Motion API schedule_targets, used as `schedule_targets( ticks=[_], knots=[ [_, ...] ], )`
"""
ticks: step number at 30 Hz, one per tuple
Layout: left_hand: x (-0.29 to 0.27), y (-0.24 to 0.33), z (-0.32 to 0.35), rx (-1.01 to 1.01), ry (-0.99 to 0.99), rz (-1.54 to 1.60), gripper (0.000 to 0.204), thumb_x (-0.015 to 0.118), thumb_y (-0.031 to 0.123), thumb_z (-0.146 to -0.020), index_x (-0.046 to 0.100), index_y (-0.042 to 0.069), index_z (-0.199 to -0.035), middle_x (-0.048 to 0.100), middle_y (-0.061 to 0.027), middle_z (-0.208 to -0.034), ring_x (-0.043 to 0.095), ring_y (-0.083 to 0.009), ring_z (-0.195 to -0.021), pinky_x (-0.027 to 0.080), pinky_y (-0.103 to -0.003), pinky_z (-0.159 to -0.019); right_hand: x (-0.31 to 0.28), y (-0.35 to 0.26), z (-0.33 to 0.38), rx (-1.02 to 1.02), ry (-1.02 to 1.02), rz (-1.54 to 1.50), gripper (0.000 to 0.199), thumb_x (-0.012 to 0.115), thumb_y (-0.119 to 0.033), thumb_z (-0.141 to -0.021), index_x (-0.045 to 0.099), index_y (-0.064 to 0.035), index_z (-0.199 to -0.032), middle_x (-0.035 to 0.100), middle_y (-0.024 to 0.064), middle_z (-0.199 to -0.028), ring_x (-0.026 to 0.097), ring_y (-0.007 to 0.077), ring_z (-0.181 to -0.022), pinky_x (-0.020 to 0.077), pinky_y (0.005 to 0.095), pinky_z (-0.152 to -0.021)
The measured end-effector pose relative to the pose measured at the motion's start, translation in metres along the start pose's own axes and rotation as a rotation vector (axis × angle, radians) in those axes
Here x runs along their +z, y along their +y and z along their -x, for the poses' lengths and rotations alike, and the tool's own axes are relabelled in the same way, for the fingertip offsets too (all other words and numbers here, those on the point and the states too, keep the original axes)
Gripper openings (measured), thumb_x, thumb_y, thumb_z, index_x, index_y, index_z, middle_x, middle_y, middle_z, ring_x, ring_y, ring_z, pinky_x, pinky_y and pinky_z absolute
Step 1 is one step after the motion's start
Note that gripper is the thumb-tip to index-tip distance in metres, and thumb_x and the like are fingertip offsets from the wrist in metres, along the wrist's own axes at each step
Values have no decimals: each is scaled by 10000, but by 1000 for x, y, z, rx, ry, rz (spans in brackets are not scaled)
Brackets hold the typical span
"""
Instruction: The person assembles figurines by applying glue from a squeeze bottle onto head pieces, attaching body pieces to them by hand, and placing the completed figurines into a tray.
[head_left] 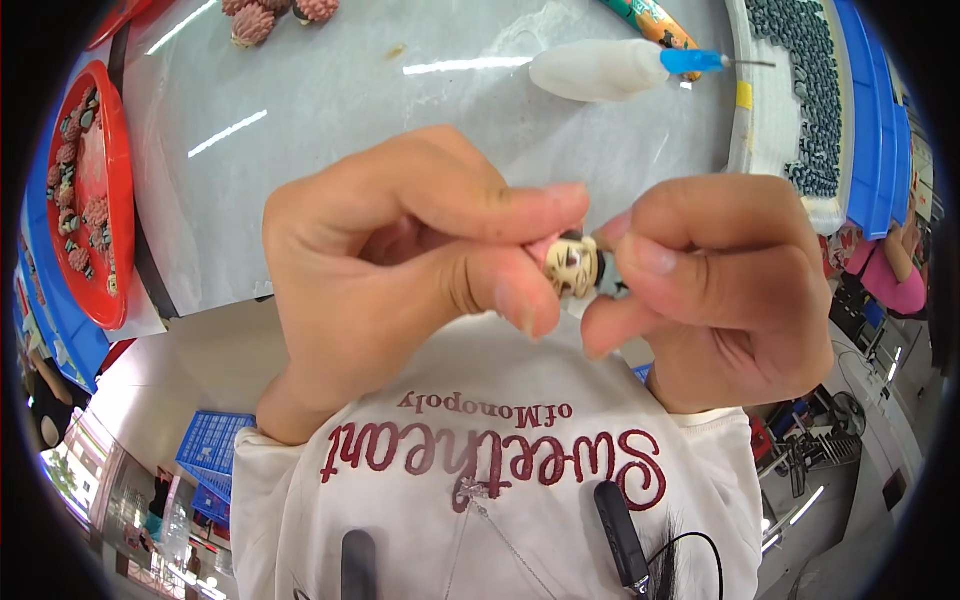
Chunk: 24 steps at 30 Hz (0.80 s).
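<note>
My left hand (400, 240) pinches a small figurine head (572, 268) between thumb and fingers. The head has a pale painted face, a dark band and some pink showing at the fingertips. Close against it, my right hand (725, 285) pinches a small grey-green piece (612, 284), mostly hidden by the fingers. The two parts meet or nearly meet; I cannot tell whether they are joined. Both hands are closed, held above the near edge of the table in front of my white shirt.
A white squeeze bottle (600, 72) with a blue needle tip lies beyond my hands, beside a green-orange tube (655, 25). Pink textured pieces (253, 24) sit far left. A red tray (120, 190) holds several figurines; a white tray (748, 140) holds dark grey-green pieces (815, 95).
</note>
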<state>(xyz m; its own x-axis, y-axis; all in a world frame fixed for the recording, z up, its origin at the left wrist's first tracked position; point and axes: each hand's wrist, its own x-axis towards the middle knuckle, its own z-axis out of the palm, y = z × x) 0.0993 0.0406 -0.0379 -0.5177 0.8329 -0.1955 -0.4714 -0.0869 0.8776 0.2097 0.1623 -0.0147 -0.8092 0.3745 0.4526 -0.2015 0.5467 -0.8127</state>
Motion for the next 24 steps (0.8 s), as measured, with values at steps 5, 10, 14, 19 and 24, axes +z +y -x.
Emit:
schedule_targets(
  ticks=[5,10,14,19,24],
  knots=[
    [1,5,1,-115,17,20,353,742,265,-642,607,-18,-804,521,-41,-686,478,-72,-552,380,-175,-463,5,6,5,-62,53,15,340,748,43,-531,539,-13,-793,552,137,-750,568,156,-574,478,201,-455],
    [-4,1,2,-6,-9,-65,390,743,287,-623,612,-21,-823,521,-40,-685,493,-79,-563,382,-176,-465,6,2,2,-45,36,26,327,756,14,-527,536,-9,-768,553,135,-736,569,154,-573,470,198,-439],
    [-7,-1,-1,29,-40,-108,408,737,291,-625,613,-27,-849,523,-45,-691,486,-80,-536,391,-166,-465,4,13,2,-84,-3,6,326,777,-98,-534,538,-17,-741,544,112,-706,550,139,-568,429,186,-426],
    [0,11,-4,-112,-15,-64,543,740,345,-616,532,-48,-926,520,-54,-691,511,-94,-519,438,-176,-468,1,19,1,3,-79,-103,441,742,-348,-543,575,-28,-798,522,91,-731,496,125,-628,402,205,-514],
    [1,10,-2,-147,-55,180,585,738,351,-651,445,-48,-964,540,-72,-722,576,-125,-593,478,-194,-525,3,17,3,62,-215,-144,609,696,-474,-525,576,5,-881,518,108,-793,465,128,-672,404,232,-589]
  ],
)
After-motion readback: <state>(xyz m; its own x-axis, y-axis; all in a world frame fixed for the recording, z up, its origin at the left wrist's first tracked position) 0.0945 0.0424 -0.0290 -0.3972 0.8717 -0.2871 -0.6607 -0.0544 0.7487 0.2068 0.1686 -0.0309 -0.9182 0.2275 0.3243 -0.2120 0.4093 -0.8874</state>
